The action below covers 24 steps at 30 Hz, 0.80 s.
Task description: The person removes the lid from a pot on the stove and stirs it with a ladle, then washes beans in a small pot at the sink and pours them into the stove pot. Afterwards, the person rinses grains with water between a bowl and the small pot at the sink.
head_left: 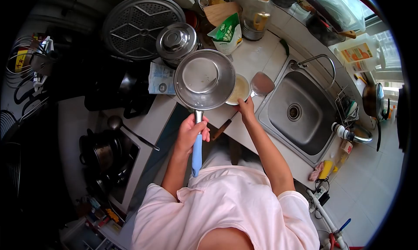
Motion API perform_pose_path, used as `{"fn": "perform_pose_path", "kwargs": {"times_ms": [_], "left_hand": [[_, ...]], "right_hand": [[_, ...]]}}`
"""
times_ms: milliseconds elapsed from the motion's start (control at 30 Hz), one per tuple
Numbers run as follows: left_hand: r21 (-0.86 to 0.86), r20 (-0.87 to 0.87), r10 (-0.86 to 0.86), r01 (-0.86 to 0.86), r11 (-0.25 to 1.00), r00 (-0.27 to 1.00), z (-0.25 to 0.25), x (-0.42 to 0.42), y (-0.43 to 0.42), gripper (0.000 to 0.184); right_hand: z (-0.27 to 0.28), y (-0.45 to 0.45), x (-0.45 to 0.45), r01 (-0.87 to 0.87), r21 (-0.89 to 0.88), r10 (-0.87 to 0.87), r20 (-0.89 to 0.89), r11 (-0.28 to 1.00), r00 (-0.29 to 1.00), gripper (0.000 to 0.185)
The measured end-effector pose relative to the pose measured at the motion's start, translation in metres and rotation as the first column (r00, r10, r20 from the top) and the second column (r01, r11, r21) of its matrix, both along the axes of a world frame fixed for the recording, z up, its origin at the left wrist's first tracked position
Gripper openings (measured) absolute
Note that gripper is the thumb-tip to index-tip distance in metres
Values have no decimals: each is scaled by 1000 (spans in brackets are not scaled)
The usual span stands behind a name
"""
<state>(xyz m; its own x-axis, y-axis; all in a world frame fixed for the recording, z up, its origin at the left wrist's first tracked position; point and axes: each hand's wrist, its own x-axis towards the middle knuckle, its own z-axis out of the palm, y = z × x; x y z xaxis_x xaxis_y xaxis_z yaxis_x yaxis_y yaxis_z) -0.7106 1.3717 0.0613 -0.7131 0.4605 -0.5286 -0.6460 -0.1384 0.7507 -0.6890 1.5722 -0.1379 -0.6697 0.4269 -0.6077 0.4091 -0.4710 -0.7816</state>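
Observation:
My left hand (192, 131) is closed around the handle of a metal saucepan (201, 73), near where the steel neck meets the blue grip (197, 156). The pan is held level over the counter edge, and its inside shows only a few specks. My right hand (246, 108) grips the rim of a small bowl (240, 92) with a pale inside. The pan hides the bowl's left part. A spatula (262, 83) lies beside the bowl, its blade to the right. Its brown handle (223, 129) emerges below my right hand, which covers the middle of the shaft.
A steel sink (300, 110) with a faucet (326, 58) is at the right. Behind the pan stand a lidded pot (176, 40), a green-and-white bag (227, 34) and a bottle (257, 19). A ladle (130, 130) lies at the left, near the dark stove.

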Motion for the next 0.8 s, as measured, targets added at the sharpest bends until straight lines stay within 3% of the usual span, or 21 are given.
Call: {"fn": "perform_pose_path", "kwargs": {"times_ms": [133, 233, 500, 667, 800], "left_hand": [[-30, 18, -1, 2, 1000, 1000, -3, -3, -13, 10], [-19, 17, 37, -36, 999, 999, -4, -5, -22, 8], [-36, -2, 17, -17, 999, 1000, -16, -10, -31, 7], [-25, 53, -162, 164, 986, 985, -33, -8, -3, 9], [53, 193, -406, 404, 913, 893, -35, 0, 44, 9]], "right_hand": [[-4, 5, -3, -56, 83, 49, 80, 995, 996, 26], [12, 5, 0, 24, 17, -24, -18, 1000, 1000, 30], [97, 42, 42, 0, -137, -10, -78, 991, 997, 45], [140, 72, 94, 92, -128, -110, -140, 988, 984, 49], [166, 90, 142, 229, -78, -240, -198, 970, 950, 46]]}}
